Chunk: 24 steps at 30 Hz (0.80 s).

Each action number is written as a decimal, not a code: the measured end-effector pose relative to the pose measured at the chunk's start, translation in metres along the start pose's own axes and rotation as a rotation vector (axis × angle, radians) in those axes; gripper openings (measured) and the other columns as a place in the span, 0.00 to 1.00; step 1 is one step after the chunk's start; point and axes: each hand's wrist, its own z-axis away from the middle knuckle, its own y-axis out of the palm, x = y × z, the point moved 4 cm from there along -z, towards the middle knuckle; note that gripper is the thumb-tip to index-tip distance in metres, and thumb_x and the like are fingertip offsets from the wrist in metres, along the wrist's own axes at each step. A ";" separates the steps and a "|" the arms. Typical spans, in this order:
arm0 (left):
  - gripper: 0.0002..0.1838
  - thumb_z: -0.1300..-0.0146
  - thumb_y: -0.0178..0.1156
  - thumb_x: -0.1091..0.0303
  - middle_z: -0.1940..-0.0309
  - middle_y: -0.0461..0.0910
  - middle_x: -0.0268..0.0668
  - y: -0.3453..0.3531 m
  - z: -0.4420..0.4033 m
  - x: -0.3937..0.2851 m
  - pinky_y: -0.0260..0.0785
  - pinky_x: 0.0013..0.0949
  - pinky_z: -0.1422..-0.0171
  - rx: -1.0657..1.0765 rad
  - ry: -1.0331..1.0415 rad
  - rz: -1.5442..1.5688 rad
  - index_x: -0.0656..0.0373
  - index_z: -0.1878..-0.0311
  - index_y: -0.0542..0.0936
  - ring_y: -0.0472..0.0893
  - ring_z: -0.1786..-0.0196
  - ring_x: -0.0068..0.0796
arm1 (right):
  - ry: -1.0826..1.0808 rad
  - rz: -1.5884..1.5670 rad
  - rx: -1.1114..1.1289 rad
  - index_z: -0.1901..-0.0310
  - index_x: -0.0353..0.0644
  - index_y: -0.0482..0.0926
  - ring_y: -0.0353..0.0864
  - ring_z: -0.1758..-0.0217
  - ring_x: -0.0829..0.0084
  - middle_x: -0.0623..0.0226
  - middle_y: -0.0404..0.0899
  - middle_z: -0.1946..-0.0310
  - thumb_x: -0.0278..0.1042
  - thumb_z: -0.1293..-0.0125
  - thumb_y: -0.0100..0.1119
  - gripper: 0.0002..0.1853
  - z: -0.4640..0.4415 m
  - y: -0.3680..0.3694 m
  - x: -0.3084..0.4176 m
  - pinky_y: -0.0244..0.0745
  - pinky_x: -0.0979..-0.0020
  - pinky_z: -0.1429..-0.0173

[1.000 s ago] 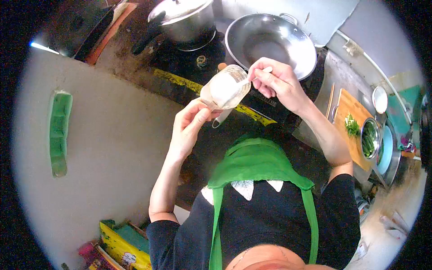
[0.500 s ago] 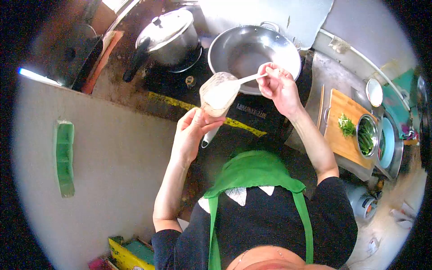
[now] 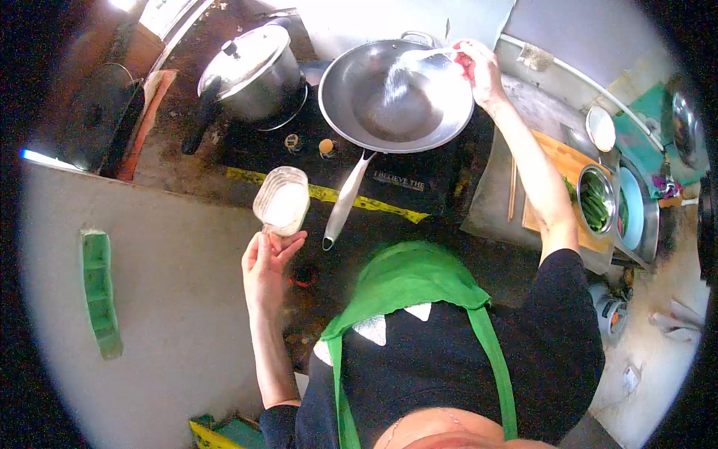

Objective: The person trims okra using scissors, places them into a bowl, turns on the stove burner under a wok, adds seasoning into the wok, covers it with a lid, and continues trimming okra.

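Note:
My left hand (image 3: 270, 266) is closed on the near end of a small clear container (image 3: 282, 200) with white granules in it, held left of the wok's handle. Over the far right part of the steel wok (image 3: 351, 120), my right hand (image 3: 479, 71) pinches a white spoon (image 3: 432, 53). White granules (image 3: 394, 84) are falling from the spoon's tip into the wok, blurred by motion. The wok sits on the stove (image 3: 419, 172), its long handle (image 3: 346, 202) pointing toward me. Inside, the wok shows only bare metal and the falling granules.
A lidded pressure cooker (image 3: 258, 75) stands left of the wok. To the right are a wooden cutting board (image 3: 550, 153), a steel bowl of green vegetables (image 3: 594, 200), a blue basin (image 3: 630, 209), a white bowl (image 3: 600, 127) and chopsticks (image 3: 513, 187).
My right hand has moved up and away from the container, carrying the spoon over the wok, and granules now fall. My left hand has lowered the container to the left.

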 end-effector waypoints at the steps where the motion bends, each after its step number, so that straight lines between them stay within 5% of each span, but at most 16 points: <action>1: 0.17 0.28 0.44 0.62 0.67 0.76 0.39 -0.006 0.002 0.002 0.73 0.44 0.45 0.004 -0.003 0.006 0.60 0.72 0.68 0.80 0.53 0.47 | -0.002 0.082 -0.019 0.61 0.39 0.75 0.69 0.76 0.84 0.73 0.74 0.75 0.35 0.32 0.47 0.10 -0.001 -0.011 -0.003 0.58 0.83 0.76; 11: 0.17 0.27 0.43 0.61 0.65 0.77 0.42 -0.016 -0.002 0.004 0.72 0.45 0.43 0.019 -0.002 -0.024 0.60 0.72 0.67 0.80 0.52 0.48 | 0.039 0.191 -0.008 0.66 0.39 0.80 0.72 0.78 0.84 0.72 0.77 0.76 0.37 0.37 0.51 0.11 -0.001 0.003 -0.034 0.63 0.82 0.76; 17: 0.17 0.27 0.42 0.62 0.62 0.78 0.45 -0.019 -0.001 0.005 0.72 0.45 0.43 0.006 -0.015 0.005 0.61 0.72 0.68 0.80 0.52 0.47 | -0.030 0.158 -0.316 0.66 0.38 0.80 0.72 0.79 0.82 0.70 0.77 0.77 0.36 0.38 0.50 0.11 -0.028 -0.028 -0.039 0.64 0.81 0.77; 19: 0.16 0.27 0.42 0.61 0.54 0.76 0.49 -0.032 -0.003 0.011 0.71 0.50 0.42 0.116 0.041 -0.027 0.65 0.62 0.71 0.79 0.50 0.51 | -0.010 0.162 -0.231 0.64 0.38 0.77 0.71 0.80 0.82 0.70 0.75 0.76 0.34 0.36 0.50 0.10 -0.025 -0.037 -0.037 0.61 0.81 0.78; 24: 0.16 0.27 0.42 0.62 0.60 0.77 0.46 -0.031 0.004 0.008 0.72 0.48 0.43 0.036 0.029 -0.005 0.62 0.69 0.69 0.79 0.52 0.48 | 0.021 0.185 -0.235 0.66 0.39 0.77 0.67 0.83 0.83 0.71 0.75 0.78 0.35 0.36 0.50 0.10 0.001 -0.059 -0.031 0.56 0.81 0.82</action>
